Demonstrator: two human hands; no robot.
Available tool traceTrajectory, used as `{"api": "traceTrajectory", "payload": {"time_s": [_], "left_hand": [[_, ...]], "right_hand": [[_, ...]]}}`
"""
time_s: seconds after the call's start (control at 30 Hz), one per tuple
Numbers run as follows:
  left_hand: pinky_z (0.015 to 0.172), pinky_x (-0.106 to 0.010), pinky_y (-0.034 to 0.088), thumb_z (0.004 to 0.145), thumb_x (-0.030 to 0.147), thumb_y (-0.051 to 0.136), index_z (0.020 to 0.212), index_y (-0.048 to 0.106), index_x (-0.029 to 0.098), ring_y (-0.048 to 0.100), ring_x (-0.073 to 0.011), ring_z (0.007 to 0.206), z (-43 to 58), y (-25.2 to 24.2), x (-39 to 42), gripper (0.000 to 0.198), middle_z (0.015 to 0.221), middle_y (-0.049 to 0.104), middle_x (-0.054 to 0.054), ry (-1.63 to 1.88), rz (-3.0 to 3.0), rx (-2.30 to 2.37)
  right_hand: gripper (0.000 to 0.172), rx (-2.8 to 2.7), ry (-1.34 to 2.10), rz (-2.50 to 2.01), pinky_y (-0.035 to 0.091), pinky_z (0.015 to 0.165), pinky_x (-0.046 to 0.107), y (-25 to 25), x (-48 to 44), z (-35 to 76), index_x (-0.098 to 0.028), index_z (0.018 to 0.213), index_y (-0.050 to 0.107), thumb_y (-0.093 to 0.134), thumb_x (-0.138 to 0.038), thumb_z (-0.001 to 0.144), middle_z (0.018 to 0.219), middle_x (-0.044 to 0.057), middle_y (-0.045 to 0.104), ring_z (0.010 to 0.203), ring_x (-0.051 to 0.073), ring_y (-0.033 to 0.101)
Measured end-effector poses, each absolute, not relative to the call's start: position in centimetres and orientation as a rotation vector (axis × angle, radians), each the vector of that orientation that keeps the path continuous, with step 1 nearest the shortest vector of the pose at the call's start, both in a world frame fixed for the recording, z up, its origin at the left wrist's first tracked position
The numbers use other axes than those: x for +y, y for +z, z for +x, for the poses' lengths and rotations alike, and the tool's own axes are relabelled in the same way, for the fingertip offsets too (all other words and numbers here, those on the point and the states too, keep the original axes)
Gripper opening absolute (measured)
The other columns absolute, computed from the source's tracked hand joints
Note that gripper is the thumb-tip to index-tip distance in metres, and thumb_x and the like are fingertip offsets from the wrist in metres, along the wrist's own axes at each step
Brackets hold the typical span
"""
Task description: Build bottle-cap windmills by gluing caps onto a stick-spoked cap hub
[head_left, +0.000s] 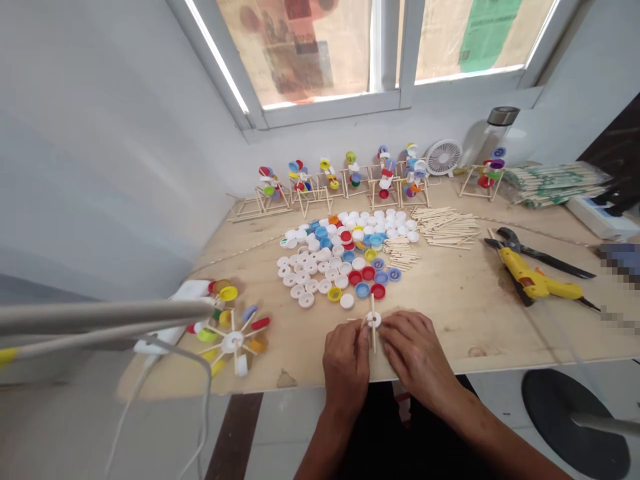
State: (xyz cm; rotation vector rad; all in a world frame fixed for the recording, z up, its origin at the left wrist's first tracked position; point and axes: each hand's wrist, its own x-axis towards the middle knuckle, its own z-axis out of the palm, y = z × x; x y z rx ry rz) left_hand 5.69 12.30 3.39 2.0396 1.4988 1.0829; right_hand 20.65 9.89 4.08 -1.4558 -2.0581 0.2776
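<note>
Head view: forearms angled in, left hand (346,363) pinching white bottle cap (373,320) w/ crossed wooden sticks (373,340), right hand (413,353) fingers curled on it too, just above front edge of plywood tabletop (465,320).

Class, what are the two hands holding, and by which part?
The left hand and right hand hold a white bottle cap fitted with wooden sticks, their fingers at either side of the cap; the exact contact is partly hidden.

A small craft workshop: a plywood table (465,313) stands under a window (380,47), with a glue gun (535,283) and pliers (540,257) on its right side, and bottle caps (330,260) and wooden sticks (445,227) heaped mid-table.
</note>
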Motion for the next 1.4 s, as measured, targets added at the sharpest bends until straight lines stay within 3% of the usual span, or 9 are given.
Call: {"api": "traceTrajectory", "payload": {"time_s": [0.47, 0.67, 0.83, 0.9, 1.03, 1.17, 1.23, 1.33, 1.4], "left_hand": [[0.077, -0.036, 0.048, 0.090, 0.026, 0.047, 0.094, 0.065, 0.020, 0.063, -0.0206, 0.085, 5.6, 4.2, 11.7, 0.019, 0.089, 0.069, -0.006, 1.123, 1.851, 1.414], [0.093, -0.036, 0.048, 0.088, 0.026, 0.051, 0.097, 0.068, 0.022, 0.060, -0.0211, 0.105, 6.8, 6.7, 9.1, 0.020, 0.107, 0.066, -0.007, 1.251, 1.466, 1.113], [0.092, -0.037, 0.050, 0.088, 0.031, 0.051, 0.094, 0.070, 0.022, 0.062, -0.0216, 0.103, 8.0, 6.6, 8.2, 0.022, 0.106, 0.067, -0.008, 1.182, 1.203, 1.000], [0.091, -0.038, 0.051, 0.087, 0.034, 0.052, 0.096, 0.070, 0.021, 0.063, -0.0219, 0.101, 8.2, 6.3, 8.0, 0.023, 0.104, 0.068, -0.008, 1.156, 1.177, 1.000], [0.092, -0.038, 0.051, 0.088, 0.036, 0.052, 0.101, 0.069, 0.021, 0.062, -0.0223, 0.104, 8.4, 5.9, 7.4, 0.026, 0.105, 0.069, -0.009, 1.156, 1.113, 1.021], [0.091, -0.037, 0.051, 0.089, 0.036, 0.050, 0.105, 0.068, 0.021, 0.062, -0.0221, 0.105, 8.3, 6.1, 7.2, 0.028, 0.108, 0.068, -0.009, 1.119, 1.169, 1.045], [0.089, -0.037, 0.051, 0.089, 0.035, 0.049, 0.111, 0.064, 0.021, 0.062, -0.0216, 0.104, 7.9, 6.2, 7.7, 0.030, 0.109, 0.068, -0.008, 1.137, 1.257, 1.117], [0.090, -0.038, 0.050, 0.088, 0.029, 0.050, 0.117, 0.059, 0.021, 0.061, -0.0208, 0.102, 6.8, 5.9, 9.2, 0.031, 0.111, 0.066, -0.008, 1.246, 1.528, 1.303], [0.090, -0.040, 0.048, 0.087, 0.024, 0.051, 0.110, 0.062, 0.020, 0.060, -0.0213, 0.102, 5.8, 5.4, 10.5, 0.026, 0.107, 0.067, -0.008, 1.263, 1.793, 1.375]], "right_hand": [[0.031, -1.937, 0.233, -1.451, 0.038, 0.093, 0.043, 4.2, 9.8, 21.0, -0.025, 0.111, 0.062, 0.049, -0.013, 0.086, 0.104, 0.005, 0.065, 0.103, 0.022, 0.056], [0.026, -1.656, 0.821, -1.311, 0.045, 0.089, 0.039, 6.7, 8.1, 20.6, -0.029, 0.113, 0.063, 0.049, -0.028, 0.090, 0.105, 0.004, 0.065, 0.099, 0.020, 0.059], [0.024, -1.305, 1.241, -1.251, 0.052, 0.068, 0.032, 7.8, 6.9, 20.2, -0.027, 0.104, 0.069, 0.053, -0.036, 0.089, 0.085, 0.003, 0.067, 0.061, 0.014, 0.060], [0.025, -1.247, 1.324, -1.233, 0.052, 0.062, 0.029, 7.7, 6.7, 20.3, -0.026, 0.103, 0.070, 0.054, -0.037, 0.087, 0.079, 0.002, 0.067, 0.057, 0.013, 0.058], [0.025, -1.232, 1.333, -1.225, 0.052, 0.068, 0.028, 7.5, 6.5, 20.5, -0.024, 0.100, 0.070, 0.056, -0.039, 0.086, 0.093, 0.004, 0.066, 0.077, 0.017, 0.061], [0.026, -1.220, 1.428, -1.258, 0.047, 0.053, 0.024, 7.3, 6.5, 20.8, -0.022, 0.094, 0.068, 0.053, -0.042, 0.086, 0.078, 0.001, 0.064, 0.058, 0.013, 0.057], [0.023, -1.301, 1.326, -1.349, 0.047, 0.057, 0.026, 7.0, 6.8, 21.6, -0.022, 0.087, 0.066, 0.052, -0.041, 0.087, 0.074, 0.000, 0.063, 0.059, 0.014, 0.057], [0.018, -1.580, 0.861, -1.513, 0.045, 0.074, 0.032, 6.2, 7.9, 23.5, -0.022, 0.081, 0.065, 0.053, -0.034, 0.087, 0.080, 0.002, 0.066, 0.077, 0.018, 0.060], [0.017, -1.805, 0.545, -1.556, 0.041, 0.079, 0.036, 5.7, 8.9, 24.8, -0.021, 0.083, 0.066, 0.051, -0.029, 0.088, 0.084, 0.004, 0.067, 0.081, 0.020, 0.059]]}}
